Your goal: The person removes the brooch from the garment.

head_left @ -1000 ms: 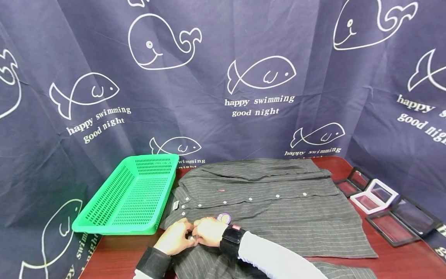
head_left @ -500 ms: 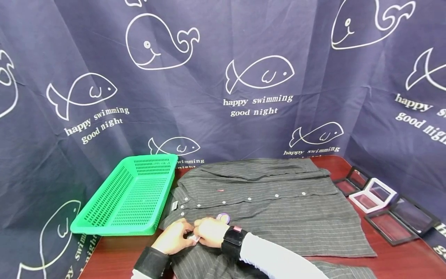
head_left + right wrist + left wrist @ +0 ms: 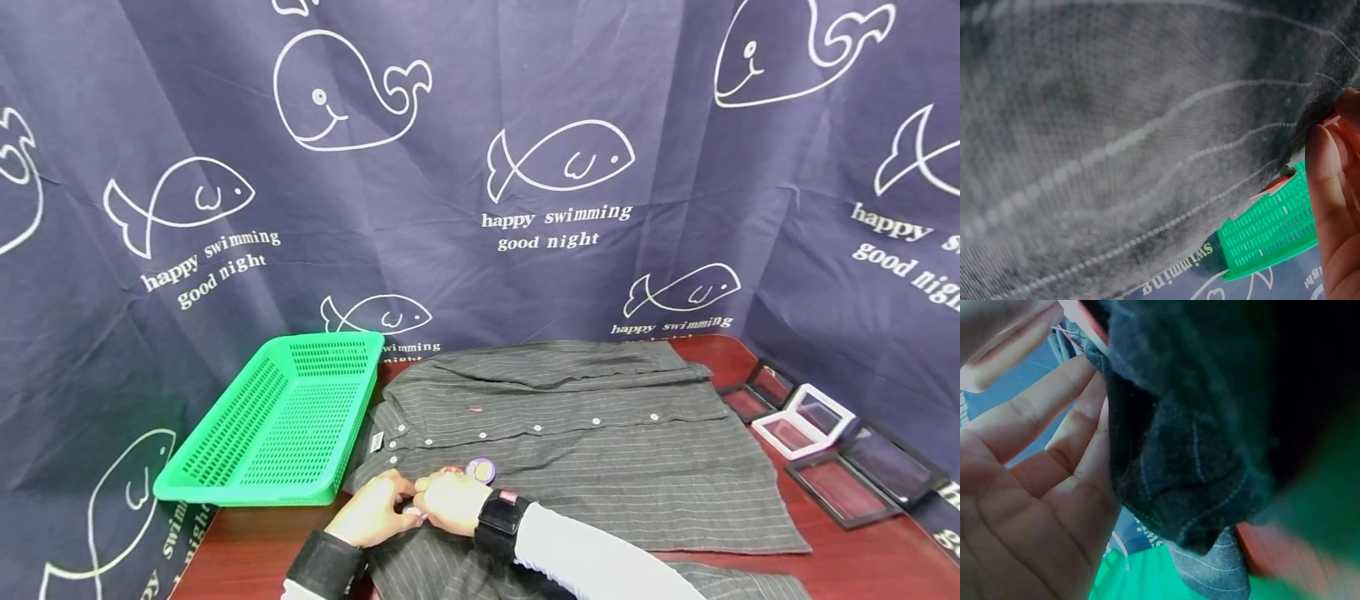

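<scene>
The left hand (image 3: 377, 510) and right hand (image 3: 452, 502) I watch remotely are bare. A broad black left band (image 3: 326, 564) and matching right band (image 3: 498, 525) circle the wrists, the latter bearing a small red tag (image 3: 508, 497). The right sleeve (image 3: 592, 550) is white, creased; the left sleeve (image 3: 297, 592), white too.

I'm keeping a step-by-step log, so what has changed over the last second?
The right hand has shifted slightly toward the person, uncovering more of the red item beside the purple-rimmed badge. The left hand, striped shirt and green basket look unchanged.
</scene>
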Motion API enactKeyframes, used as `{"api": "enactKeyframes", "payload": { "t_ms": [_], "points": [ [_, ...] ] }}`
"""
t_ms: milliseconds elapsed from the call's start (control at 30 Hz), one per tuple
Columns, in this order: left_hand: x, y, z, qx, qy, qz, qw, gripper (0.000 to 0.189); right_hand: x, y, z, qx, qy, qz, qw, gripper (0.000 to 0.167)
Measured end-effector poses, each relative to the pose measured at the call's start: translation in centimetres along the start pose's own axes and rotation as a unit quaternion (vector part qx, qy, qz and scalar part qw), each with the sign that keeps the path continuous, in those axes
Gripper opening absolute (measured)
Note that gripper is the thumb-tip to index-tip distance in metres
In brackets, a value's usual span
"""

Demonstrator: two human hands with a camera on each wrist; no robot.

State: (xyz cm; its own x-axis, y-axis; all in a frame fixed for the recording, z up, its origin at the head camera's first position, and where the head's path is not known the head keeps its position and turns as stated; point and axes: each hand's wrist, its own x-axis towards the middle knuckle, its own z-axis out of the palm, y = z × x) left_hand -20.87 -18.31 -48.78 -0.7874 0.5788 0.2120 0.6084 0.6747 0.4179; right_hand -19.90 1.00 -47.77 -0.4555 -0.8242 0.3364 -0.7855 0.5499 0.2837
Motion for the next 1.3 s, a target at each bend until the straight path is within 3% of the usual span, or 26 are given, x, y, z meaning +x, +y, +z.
{"api": "enactKeyframes", "payload": {
  "t_ms": [167, 300, 600, 867, 1033, 1300],
  "points": [
    [-0.3, 0.1, -0.2, -0.009, 0.02, 0.003, 0.9997, 0.025, -0.1, 0.5, 0.0, 0.046, 0.022, -0.001, 0.9987, 0.014],
    [-0.5, 0.3, -0.5, -0.019, 0.032, -0.016, 0.9992, 0.027, 0.0, 0.8, 0.0, 0.095, 0.031, -0.001, 0.995, 0.016],
    [-0.6, 0.5, -0.9, -0.007, 0.055, -0.042, 0.9976, 0.03, 0.1, 1.0, -0.1, 0.16, 0.029, 0.042, 0.9857, 0.013],
    [-0.9, 0.2, -0.5, 0.018, 0.059, -0.049, 0.9969, 0.025, 0.3, 1.2, 0.4, 0.185, 0.023, 0.066, 0.9803, 0.01],
    [-0.9, 0.3, -0.4, 0.022, 0.081, -0.033, 0.996, 0.024, 0.4, 1.3, 0.4, 0.199, 0.017, 0.079, 0.9767, 0.01],
    [-0.8, 0.3, -0.4, 0.026, 0.085, -0.031, 0.9955, 0.025, 0.3, 1.3, 0.1, 0.218, 0.019, 0.097, 0.9709, 0.009]
  ]
}}
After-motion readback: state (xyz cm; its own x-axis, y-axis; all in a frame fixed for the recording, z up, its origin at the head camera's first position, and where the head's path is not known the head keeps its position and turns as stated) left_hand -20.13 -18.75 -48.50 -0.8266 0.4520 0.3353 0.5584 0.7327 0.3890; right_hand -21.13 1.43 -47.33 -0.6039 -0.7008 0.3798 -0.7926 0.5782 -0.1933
